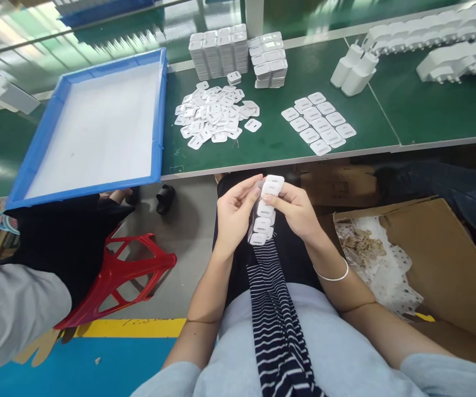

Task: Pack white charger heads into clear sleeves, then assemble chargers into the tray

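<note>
Between my two hands, above my lap, is a batch of white charger face plates (265, 209) with rounded corners, small slots and dark print. They form a long column, with several plates showing one above another. My left hand (238, 209) grips its left side, thumb along the edge. From the right, my right hand (298, 209) pinches the upper part, its thumb lying across a plate near the top. Inner fingers of both hands are partly hidden behind the column. Just beyond, on the green bench, lie a loose pile of face plates (213, 114) and flat rows of plates (319, 122).
Stacked plates (219, 52) stand at the bench's back, beside a shorter stack (268, 60). A blue-rimmed tray (160, 116) is left; white plug chargers (353, 69) stand right. Below are an open cardboard box (448, 264) and a red stool (138, 270) near another person's sleeve (18, 314).
</note>
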{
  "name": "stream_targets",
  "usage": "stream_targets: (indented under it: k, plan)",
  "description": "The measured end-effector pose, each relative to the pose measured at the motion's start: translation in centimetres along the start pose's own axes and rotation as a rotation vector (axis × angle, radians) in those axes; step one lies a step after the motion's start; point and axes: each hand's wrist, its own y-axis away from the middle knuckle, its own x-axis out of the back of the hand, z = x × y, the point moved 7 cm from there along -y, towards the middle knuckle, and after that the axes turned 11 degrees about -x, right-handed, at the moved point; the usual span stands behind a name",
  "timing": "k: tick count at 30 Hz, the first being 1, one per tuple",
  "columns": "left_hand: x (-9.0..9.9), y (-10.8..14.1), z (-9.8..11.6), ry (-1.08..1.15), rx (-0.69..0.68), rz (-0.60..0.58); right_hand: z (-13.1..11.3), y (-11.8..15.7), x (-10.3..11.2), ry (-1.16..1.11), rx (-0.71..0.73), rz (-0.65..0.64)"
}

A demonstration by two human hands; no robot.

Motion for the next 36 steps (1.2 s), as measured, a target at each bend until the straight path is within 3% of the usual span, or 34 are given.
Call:
stream_targets:
  k: [6, 8, 10, 12, 14, 16, 20, 23, 27, 31, 36]
  plan:
    - [1.6, -1.1, -1.4, 0.042, 0.034, 0.105, 0.7, -0.5, 0.1, -0.014, -0.071, -0.012]
    - [2.7, -1.5, -1.3, -0.02, -0.035, 0.156, 0.8, -0.5, 0.4, -0.013, -0.08, 0.0]
    - [4.6, -1.6, -0.5, -0.114, -0.16, 0.294, 0.7, -0.3, 1.2, -0.017, -0.081, 0.042]
    - [6.4, -0.9, 0.5, -0.225, -0.291, 0.471, 0.2, 0.2, 2.7, -0.021, -0.062, 0.146]
    - [6.9, 0.2, 1.3, -0.312, -0.344, 0.544, -0.4, 0.8, 3.9, -0.004, -0.024, 0.264]
    - [5.4, 1.2, 1.4, -0.355, -0.306, 0.453, -0.8, 1.3, 4.2, 0.038, 0.025, 0.333]
    - [1.2, 3.3, 1.4, -0.403, -0.232, 0.224, -0.9, 1.3, 2.6, 0.128, 0.095, 0.342]
    - [-0.3, 3.9, 0.4, -0.29, -0.111, 0.124, -0.5, 1.2, 1.7, 0.106, 0.104, 0.338]
    - [-0.2, 3.9, -1.5, 0.005, 0.1, 0.088, -0.4, 1.2, 1.5, 0.071, 0.108, 0.334]
    - [0.2, 3.8, -2.7, 0.151, 0.266, 0.057, 0.0, 0.8, 1.5, 0.051, 0.073, 0.275]
    - [0.1, 3.6, -3.2, 0.223, 0.311, 0.042, 0.8, 0.2, 1.6, -0.049, 0.019, 0.19]
